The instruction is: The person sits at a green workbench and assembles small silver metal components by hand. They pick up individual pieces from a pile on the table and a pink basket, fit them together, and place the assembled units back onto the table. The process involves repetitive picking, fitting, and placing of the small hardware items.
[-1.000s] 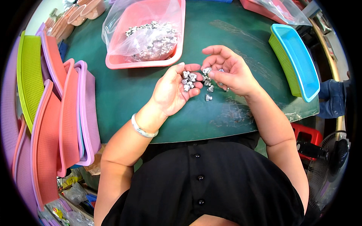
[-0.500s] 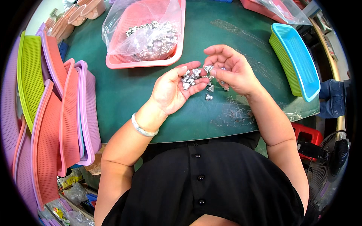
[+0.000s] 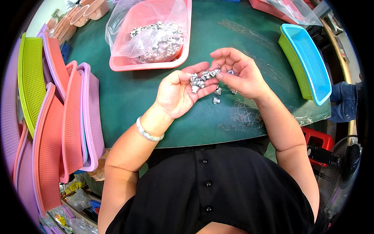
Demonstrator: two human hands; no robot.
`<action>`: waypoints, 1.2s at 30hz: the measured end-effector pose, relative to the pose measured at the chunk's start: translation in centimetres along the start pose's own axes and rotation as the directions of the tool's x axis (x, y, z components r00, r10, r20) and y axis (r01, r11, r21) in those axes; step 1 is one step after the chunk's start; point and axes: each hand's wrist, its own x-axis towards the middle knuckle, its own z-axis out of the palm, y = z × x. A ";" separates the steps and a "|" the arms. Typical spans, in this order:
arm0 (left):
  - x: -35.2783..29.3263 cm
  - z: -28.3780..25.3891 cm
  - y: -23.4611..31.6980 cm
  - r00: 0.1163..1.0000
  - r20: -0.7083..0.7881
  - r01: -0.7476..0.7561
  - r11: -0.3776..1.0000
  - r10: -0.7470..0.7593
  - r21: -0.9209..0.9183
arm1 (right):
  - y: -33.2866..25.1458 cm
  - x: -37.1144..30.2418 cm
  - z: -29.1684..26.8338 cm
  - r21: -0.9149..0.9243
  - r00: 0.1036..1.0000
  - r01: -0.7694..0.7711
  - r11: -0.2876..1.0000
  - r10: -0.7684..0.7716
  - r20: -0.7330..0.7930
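Observation:
My left hand lies palm up over the table, fingers loosely cupped under several small silver metal fittings. They are ribbed and bell-shaped, with holes at one end. At its fingertips my right hand curls in from the right, thumb and index finger pinched on one silver fitting. More silver pieces show partly behind the right hand's fingers. One loose fitting sits on the green tabletop just below the hands, and another lies close to the left fingertips.
Beyond my left hand, a pink basket holds a clear plastic bag of similar silver pieces. A blue basket nested with a green one stands at the right. Stacked coloured baskets crowd the left side. A fan is at lower right.
The right thumb and finger have moved slightly down and left, bringing the pinched fitting to the left fingers. The pieces in the left palm have shifted a little.

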 end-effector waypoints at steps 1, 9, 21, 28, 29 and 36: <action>0.0 0.0 0.0 1.000 0.006 0.004 1.000 -0.004 -0.016 | 0.0 0.0 0.0 -0.014 1.000 0.011 1.000 -0.011 0.000; 0.3 0.5 -0.2 0.999 -0.005 0.034 0.998 -0.034 0.050 | 0.5 -0.2 0.2 -0.128 0.994 0.105 0.986 -0.105 0.003; 0.0 0.6 -1.1 0.958 -0.287 0.128 0.892 0.001 0.433 | 0.6 -0.2 0.7 -0.202 0.993 0.108 0.973 -0.096 0.070; 0.2 1.6 -1.8 0.939 -0.330 0.162 0.717 0.100 0.678 | 0.9 -0.5 1.4 -0.387 0.984 0.166 0.907 -0.131 0.117; 0.2 1.7 -1.9 0.934 -0.340 0.176 0.688 0.109 0.704 | 0.9 -0.4 1.5 -0.428 0.979 0.197 0.882 -0.155 0.132; 0.6 1.6 -1.1 0.935 -0.353 0.253 0.730 -0.016 0.635 | 0.8 -0.5 2.1 -0.322 0.982 0.177 0.930 -0.144 0.125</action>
